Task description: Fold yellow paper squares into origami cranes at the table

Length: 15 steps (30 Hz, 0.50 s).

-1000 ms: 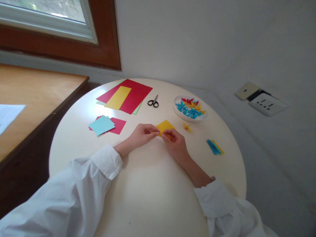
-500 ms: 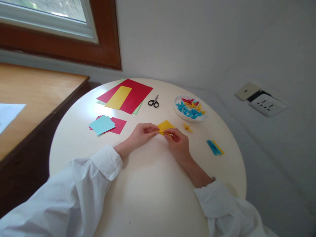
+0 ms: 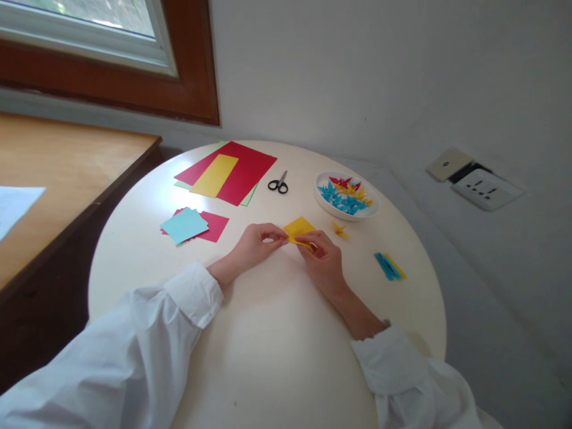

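Between my hands, over the middle of the white table, is a piece of yellow paper [image 3: 299,226] with its near edge partly folded over. My left hand [image 3: 259,243] pinches the near left part of it between thumb and fingers. On the near right side my right hand [image 3: 323,257] grips the folded edge, its fingers covering part of the paper. A small yellow folded paper crane [image 3: 339,230] rests just beyond my right hand. Farther back, a white dish [image 3: 318,201] holds several red, yellow and blue paper cranes [image 3: 342,196].
Scissors [image 3: 278,183] with black handles lie behind my hands. Large red sheets [image 3: 250,173] with a yellow strip [image 3: 214,176] are at the back left. Light blue squares [image 3: 185,226] lie over pink ones [image 3: 217,227] at left. Narrow blue strips [image 3: 386,266] are at right. A wall socket [image 3: 485,187] is beyond.
My fingers have shifted slightly along the near edge of the yellow paper, and more of its folded edge shows at my right hand. Everything else on the table stays put.
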### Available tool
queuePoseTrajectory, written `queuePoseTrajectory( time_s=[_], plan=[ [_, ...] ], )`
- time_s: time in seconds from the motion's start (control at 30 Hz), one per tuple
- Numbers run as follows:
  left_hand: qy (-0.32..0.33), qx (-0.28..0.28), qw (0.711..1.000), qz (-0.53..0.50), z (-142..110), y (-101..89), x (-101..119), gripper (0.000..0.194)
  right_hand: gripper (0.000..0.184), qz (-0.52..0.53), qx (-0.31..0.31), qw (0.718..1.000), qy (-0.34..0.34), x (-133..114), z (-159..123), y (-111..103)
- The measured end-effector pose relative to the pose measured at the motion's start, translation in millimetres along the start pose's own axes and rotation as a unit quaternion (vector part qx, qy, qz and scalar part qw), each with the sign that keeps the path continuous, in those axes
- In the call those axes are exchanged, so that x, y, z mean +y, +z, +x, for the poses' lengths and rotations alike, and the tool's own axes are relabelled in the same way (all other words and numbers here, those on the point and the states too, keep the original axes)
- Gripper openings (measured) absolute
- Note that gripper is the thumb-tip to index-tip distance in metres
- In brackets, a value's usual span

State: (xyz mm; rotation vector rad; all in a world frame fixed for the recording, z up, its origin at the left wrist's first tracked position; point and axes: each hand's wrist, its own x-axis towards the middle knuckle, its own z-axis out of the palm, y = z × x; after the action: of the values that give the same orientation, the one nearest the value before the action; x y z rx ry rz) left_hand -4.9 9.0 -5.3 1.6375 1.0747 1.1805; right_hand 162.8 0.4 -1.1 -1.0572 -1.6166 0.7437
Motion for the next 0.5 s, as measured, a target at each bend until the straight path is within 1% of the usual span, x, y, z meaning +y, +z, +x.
queuePoseTrajectory(
  time_s=[0.23, 0.5],
  plan=[
    [0.036, 0.016, 0.996, 0.080, -3, 0.8, 1, 0.015, 0.011, 0.011, -0.009, 1.000, 0.009, -3, 0, 1],
    [0.077, 0.002, 0.988, 0.130, -6, -0.6, 9, 0.014, 0.005, 0.072, -0.015, 0.996, 0.047, -1, 0, 1]
  ],
)
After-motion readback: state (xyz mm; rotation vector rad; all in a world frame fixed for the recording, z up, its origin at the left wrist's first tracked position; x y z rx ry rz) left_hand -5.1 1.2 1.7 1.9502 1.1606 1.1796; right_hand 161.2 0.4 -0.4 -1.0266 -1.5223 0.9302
